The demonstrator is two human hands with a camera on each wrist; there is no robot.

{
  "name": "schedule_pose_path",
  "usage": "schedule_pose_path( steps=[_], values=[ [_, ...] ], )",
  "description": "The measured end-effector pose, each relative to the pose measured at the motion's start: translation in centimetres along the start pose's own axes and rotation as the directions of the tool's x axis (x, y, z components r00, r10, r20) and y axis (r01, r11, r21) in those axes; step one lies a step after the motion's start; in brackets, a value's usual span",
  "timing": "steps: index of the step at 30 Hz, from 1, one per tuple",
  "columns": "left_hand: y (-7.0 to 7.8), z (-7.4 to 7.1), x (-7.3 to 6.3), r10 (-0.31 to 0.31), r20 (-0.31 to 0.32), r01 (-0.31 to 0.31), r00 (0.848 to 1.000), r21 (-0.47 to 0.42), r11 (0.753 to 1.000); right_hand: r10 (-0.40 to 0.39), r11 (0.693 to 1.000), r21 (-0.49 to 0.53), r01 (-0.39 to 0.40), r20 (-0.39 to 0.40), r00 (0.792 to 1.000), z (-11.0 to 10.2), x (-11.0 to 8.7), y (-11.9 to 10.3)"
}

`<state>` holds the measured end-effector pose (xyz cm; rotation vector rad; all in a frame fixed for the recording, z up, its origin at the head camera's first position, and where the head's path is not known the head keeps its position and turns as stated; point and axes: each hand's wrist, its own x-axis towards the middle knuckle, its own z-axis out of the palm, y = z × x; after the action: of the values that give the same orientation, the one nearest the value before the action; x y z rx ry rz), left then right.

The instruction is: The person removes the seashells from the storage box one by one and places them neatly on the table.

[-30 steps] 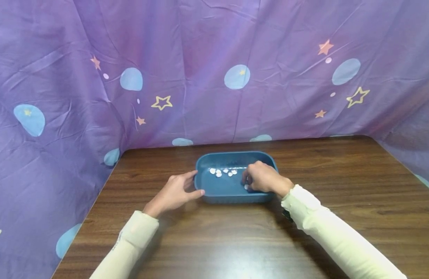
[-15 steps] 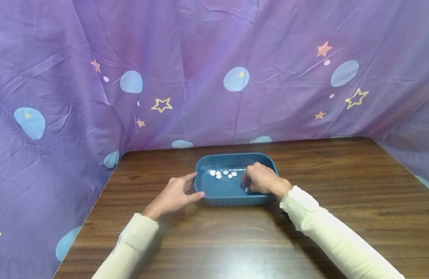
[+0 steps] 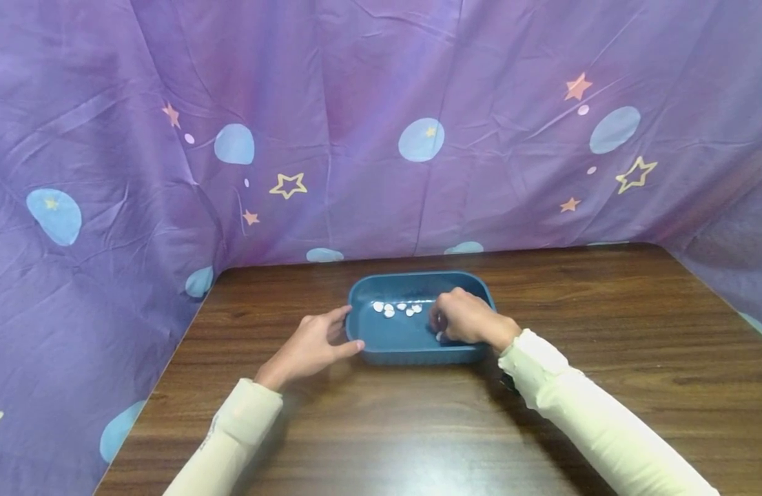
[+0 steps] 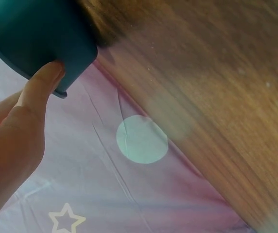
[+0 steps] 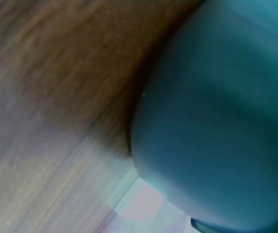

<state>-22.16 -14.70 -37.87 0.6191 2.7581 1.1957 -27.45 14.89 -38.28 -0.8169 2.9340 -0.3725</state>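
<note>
Hardly anything has moved since the earlier frame: both hands keep their places at the tub, the white pieces lie as they did, and only the head view shifts very slightly.

Left to right, the left hand [image 3: 309, 344] comes first, thumb and fingers spread wide, the thumb at the tub's near-left corner and a fingertip touching its left end; the left wrist view shows a finger against the outer wall. Next is the blue tub [image 3: 421, 357], upright near the far edge of the tabletop [image 3: 331, 441], a little nearer its left edge than its right. Six white pieces [image 3: 389, 313] lie loosely grouped on the tub's floor, towards its far side. Last, the right hand [image 3: 470, 318] reaches over the tub's near-right side, fingers curled narrow inside, with another white piece [image 3: 439, 337] right at the fingertips; whether it is pinched, I cannot tell, and the right wrist view shows only tub and tabletop.

The step in hand looks like handling that single piece while the left hand steadies the tub. The next move probably calls for a sure fingertip pinch, with the tub kept still.
</note>
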Motion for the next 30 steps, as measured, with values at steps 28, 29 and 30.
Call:
schedule_pose_path(
  steps=[28,29,30],
  values=[
    [-0.3,0.0,0.0,0.004,0.015,-0.003,1.000,-0.029,1.000,-0.093,0.872,0.485,0.067,0.029,0.995,-1.1,-0.5,0.5],
    [-0.3,0.1,0.0,0.005,0.015,-0.005,1.000,-0.028,1.000,-0.096,0.860,0.505,0.067,0.031,0.995,-1.1,-0.6,0.5],
    [-0.3,0.1,0.0,0.006,0.014,-0.005,1.000,-0.026,1.000,-0.099,0.849,0.525,0.067,0.032,0.995,-1.2,-0.6,0.5]
  ],
)
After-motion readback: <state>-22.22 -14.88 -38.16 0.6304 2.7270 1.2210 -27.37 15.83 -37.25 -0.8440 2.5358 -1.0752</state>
